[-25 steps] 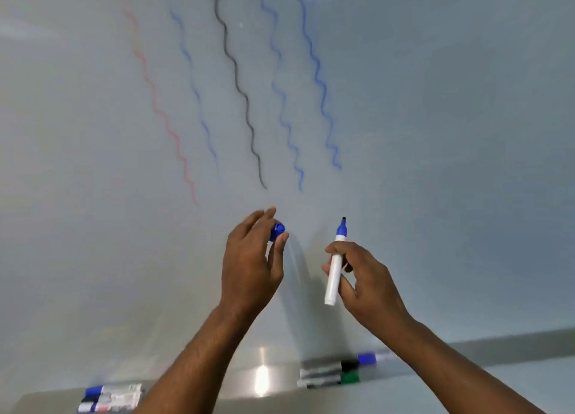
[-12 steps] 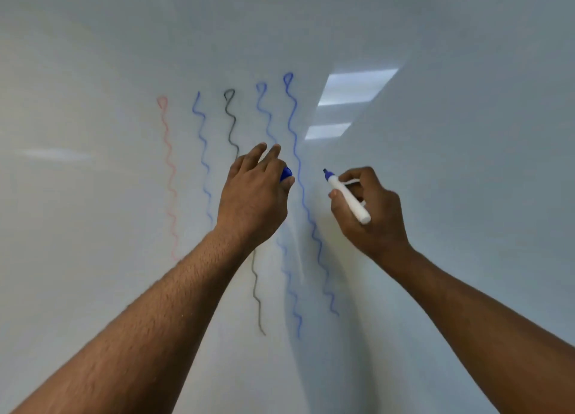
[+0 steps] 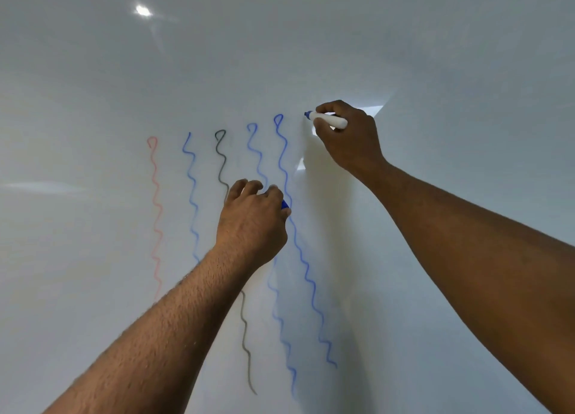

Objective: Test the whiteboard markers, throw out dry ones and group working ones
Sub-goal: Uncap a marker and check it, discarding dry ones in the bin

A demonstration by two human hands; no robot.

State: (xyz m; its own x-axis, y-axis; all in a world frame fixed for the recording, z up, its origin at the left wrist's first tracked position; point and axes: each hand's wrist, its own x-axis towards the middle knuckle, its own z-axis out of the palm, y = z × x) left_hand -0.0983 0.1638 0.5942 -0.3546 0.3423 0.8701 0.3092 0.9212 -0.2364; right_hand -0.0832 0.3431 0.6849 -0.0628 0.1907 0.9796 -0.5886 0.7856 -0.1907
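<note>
My right hand (image 3: pixel 348 136) grips a white marker with a blue tip (image 3: pixel 328 120), uncapped, its tip touching the whiteboard (image 3: pixel 435 55) just right of the top of the rightmost wavy line. My left hand (image 3: pixel 253 219) rests against the board lower down and pinches the marker's blue cap (image 3: pixel 285 204), mostly hidden by the fingers. Several wavy test lines run down the board: a faint red line (image 3: pixel 155 208), a pale blue line (image 3: pixel 192 195), a black line (image 3: pixel 221 158), a blue line (image 3: pixel 258 158) and a strong blue line (image 3: pixel 281 152).
The whiteboard fills the whole view. Light reflections show on it at the upper left (image 3: pixel 143 10) and behind my right hand. The marker tray is out of view.
My view tilted up, away from the tray. My right hand rose with the marker and set its tip on the board right of the lines. My left hand stays on the board with the cap.
</note>
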